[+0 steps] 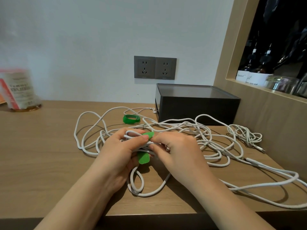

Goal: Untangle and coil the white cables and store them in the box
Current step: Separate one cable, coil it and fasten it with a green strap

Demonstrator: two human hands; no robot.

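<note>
1. The white label (241, 75) on a dark bottle, right side of the frame inside the shelf niche, is showing "Master" in script.
2. The neighbouring label (255, 80) just right of it is carrying small print ending in "SOAP"; the rest is coming out too fuzzy to call.
3. The pink-and-white container (20, 90) at the left edge is wearing printed lines, all blurring out, nothing legible.

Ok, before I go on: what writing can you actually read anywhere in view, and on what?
"Master": white label on the left dark bottle, shelf at right.
"SOAP": ends the small print on the next bottle; the rest is too small.
Blurred, unreadable: the print on the pink and white pack, far left.
Too small to read: tiny marks on the wall sockets.
Nothing visible on the black box, white cables or green tie.
</note>
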